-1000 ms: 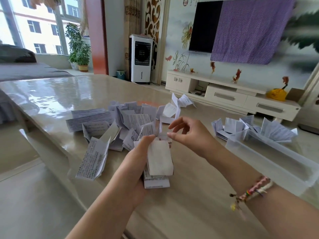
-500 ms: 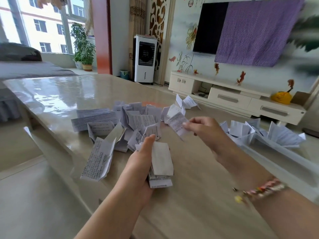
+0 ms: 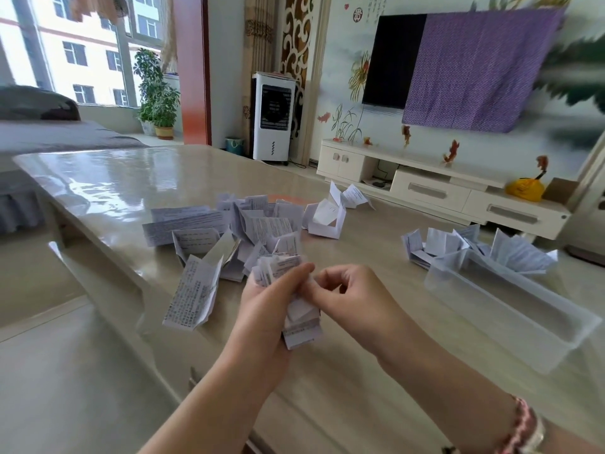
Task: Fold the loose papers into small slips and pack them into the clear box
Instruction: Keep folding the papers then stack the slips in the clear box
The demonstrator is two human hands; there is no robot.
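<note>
Two hands, both at work over the near middle of the table (image 3: 343,371).

Left hand (image 3: 265,309): one. Fingers curled round a stack of folded slips (image 3: 299,326), thumb pressed on top; the slip count in the stack cannot be told.

Right hand (image 3: 352,301): one. Fingers curled in, thumb and forefinger pinching a slip at the top of the same stack. One braided bracelet (image 3: 520,427) on that wrist.

Clear box (image 3: 510,309): one, long and narrow, lying on the table to the right, well apart from the hands. Its near stretch shows no paper; folded papers (image 3: 510,253) stand bunched at its far end, some inside, some just beside it; number cannot be told.

Loose papers (image 3: 229,231): one scattered heap on the table beyond the hands, more than a dozen sheets, overlapping. One printed sheet (image 3: 191,294) hangs over the table's near edge. Two more opened papers (image 3: 327,217) lie apart, further back.
</note>
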